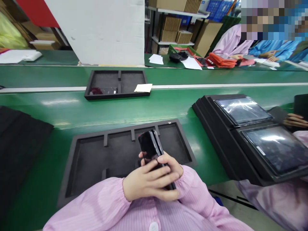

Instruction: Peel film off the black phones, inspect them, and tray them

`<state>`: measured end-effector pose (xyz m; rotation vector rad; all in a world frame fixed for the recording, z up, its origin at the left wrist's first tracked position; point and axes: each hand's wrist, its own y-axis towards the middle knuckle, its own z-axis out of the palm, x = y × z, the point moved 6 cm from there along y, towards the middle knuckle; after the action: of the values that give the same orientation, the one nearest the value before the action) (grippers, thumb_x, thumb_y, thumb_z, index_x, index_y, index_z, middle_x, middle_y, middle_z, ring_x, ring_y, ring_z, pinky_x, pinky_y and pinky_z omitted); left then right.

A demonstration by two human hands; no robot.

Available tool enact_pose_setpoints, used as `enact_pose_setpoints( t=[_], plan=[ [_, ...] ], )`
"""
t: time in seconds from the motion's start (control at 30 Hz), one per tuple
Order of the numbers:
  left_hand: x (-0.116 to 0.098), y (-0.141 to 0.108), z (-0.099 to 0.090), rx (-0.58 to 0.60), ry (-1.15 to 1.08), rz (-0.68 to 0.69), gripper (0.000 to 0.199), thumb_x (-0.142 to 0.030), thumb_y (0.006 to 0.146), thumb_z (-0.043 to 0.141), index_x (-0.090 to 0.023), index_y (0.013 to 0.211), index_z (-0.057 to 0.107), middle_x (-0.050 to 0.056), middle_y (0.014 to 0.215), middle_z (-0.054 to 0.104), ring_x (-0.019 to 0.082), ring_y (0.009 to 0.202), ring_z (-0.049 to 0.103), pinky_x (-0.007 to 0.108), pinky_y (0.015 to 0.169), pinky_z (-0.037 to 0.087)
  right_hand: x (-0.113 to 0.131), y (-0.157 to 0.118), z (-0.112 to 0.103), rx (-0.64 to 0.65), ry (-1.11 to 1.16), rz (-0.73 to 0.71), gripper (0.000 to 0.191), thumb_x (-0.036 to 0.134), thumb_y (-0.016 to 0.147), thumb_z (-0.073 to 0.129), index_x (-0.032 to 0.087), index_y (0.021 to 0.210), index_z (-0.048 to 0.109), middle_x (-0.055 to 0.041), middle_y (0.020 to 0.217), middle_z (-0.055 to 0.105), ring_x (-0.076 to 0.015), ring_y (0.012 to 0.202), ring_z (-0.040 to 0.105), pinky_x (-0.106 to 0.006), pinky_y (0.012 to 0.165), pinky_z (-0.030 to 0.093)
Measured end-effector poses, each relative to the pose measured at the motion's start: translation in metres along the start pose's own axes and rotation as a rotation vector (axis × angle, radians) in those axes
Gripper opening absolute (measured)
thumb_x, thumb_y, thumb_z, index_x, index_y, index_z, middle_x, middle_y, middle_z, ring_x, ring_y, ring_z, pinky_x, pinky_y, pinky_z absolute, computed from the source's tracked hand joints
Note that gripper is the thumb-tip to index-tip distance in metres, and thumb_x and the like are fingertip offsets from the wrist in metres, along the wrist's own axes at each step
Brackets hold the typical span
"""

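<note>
Two dark, glossy smartphones (149,144), pressed side by side, are held in front of my chest, tilted with their top ends away from me. My left hand (149,183) lies across their lower part, its fingers wrapped over them. From the other side, my right hand (171,162) grips the phones, thumb on the front and some fingertips showing at the far edge. Below the phones lies a black foam tray (90,163) with dividers, partly covered by my hands and sleeves.
Farther off, a second foam tray (132,78) holds a dark phone-like item (108,90) and a paper slip (143,87). Stacked trays (216,138) with tablets (245,110) stand right, near a co-worker's hand (297,120). Black foam (19,144) is at left. Co-workers sit across the green bench.
</note>
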<state>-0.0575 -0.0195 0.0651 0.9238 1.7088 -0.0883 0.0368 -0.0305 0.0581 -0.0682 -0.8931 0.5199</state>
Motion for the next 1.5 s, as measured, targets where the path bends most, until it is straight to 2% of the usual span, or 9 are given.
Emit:
enact_pose_setpoints(
  t=[0.13,0.23,0.37,0.53,0.67,0.87,1.07,1.2,1.5],
  plan=[
    [0.007,-0.017,-0.009,0.041,0.060,0.031,0.104,-0.018,0.076,0.072,-0.039,0.159,0.013,0.015,0.163,0.029,0.040,0.149,0.032,0.070,0.115,0.032,0.013,0.011,-0.004,-0.029,-0.033,-0.149,0.051,0.049,0.075,0.059,0.020,0.116,0.064,-0.0123,0.117,0.071,-0.0287,0.109,0.068,-0.048,0.097,0.055],
    [0.022,-0.020,-0.010,0.064,-0.358,-0.155,0.117,-0.045,0.082,0.072,-0.033,0.157,-0.017,0.022,0.168,0.009,0.040,0.153,0.023,0.068,0.112,0.038,0.023,0.021,-0.005,-0.148,-0.269,-0.282,0.078,0.043,0.068,0.074,0.022,0.139,0.048,-0.0135,0.130,0.064,-0.0288,0.111,0.067,-0.050,0.102,0.052],
    [0.029,-0.011,-0.007,0.030,-0.584,-0.405,0.107,-0.067,0.072,0.078,-0.019,0.155,0.030,0.025,0.153,0.043,0.041,0.145,0.041,0.065,0.117,0.034,0.024,0.030,0.003,-0.404,-0.693,-0.274,0.126,0.036,0.066,0.083,0.023,0.160,-0.001,-0.0180,0.150,0.046,-0.0300,0.130,0.056,-0.055,0.116,0.040],
    [0.028,-0.012,-0.008,-0.062,-0.739,-0.541,0.083,-0.071,0.068,0.078,-0.016,0.128,0.063,0.020,0.131,0.066,0.041,0.135,0.053,0.062,0.117,0.037,0.022,0.029,0.016,-0.449,-0.936,-0.267,0.126,0.043,0.071,0.080,0.019,0.160,-0.006,-0.0218,0.158,0.032,-0.0353,0.148,0.034,-0.060,0.122,0.025],
    [0.036,-0.030,-0.003,-0.216,-0.863,-0.577,0.073,-0.070,0.068,0.079,-0.019,0.118,0.068,0.015,0.129,0.067,0.039,0.130,0.057,0.060,0.115,0.040,0.020,0.029,0.011,-0.348,-0.776,-0.342,0.120,0.042,0.070,0.081,0.024,0.160,0.002,-0.0183,0.148,0.046,-0.0330,0.134,0.052,-0.057,0.116,0.038],
    [0.040,-0.045,-0.008,-0.359,-1.032,-0.794,0.061,-0.067,0.083,0.064,-0.019,0.120,0.068,0.014,0.116,0.074,0.035,0.117,0.067,0.053,0.104,0.052,0.013,0.032,-0.022,-0.272,-0.346,-0.203,0.059,0.059,0.087,0.052,0.025,0.135,0.051,-0.0124,0.128,0.063,-0.0279,0.101,0.068,-0.044,0.080,0.062],
    [0.052,-0.068,-0.051,-0.473,-1.110,-0.881,0.048,-0.038,0.086,0.057,-0.015,0.127,0.066,0.014,0.140,0.063,0.034,0.125,0.063,0.049,0.105,0.053,0.035,0.025,-0.055,-0.739,-1.017,-0.301,0.103,0.057,0.075,0.076,0.028,0.158,0.023,-0.0174,0.137,0.050,-0.0349,0.117,0.059,-0.056,0.095,0.054],
    [0.066,-0.081,-0.060,-0.595,-1.156,-0.924,0.048,-0.049,0.091,0.053,-0.017,0.124,0.069,0.012,0.134,0.067,0.031,0.124,0.064,0.045,0.104,0.055,0.025,0.034,-0.049,-0.769,-1.376,-0.230,0.104,0.060,0.082,0.067,0.018,0.162,0.015,-0.0218,0.123,0.048,-0.0402,0.100,0.065,-0.061,0.083,0.056],
    [0.059,-0.065,-0.051,-0.349,-1.429,-0.699,0.062,-0.071,0.091,0.048,-0.025,0.126,0.071,0.005,0.135,0.067,0.025,0.125,0.064,0.036,0.105,0.054,0.019,0.030,-0.075,-0.712,-1.104,-0.166,0.081,0.058,0.088,0.062,0.023,0.155,0.031,-0.0149,0.116,0.065,-0.0276,0.094,0.072,-0.042,0.079,0.061]
  ],
)
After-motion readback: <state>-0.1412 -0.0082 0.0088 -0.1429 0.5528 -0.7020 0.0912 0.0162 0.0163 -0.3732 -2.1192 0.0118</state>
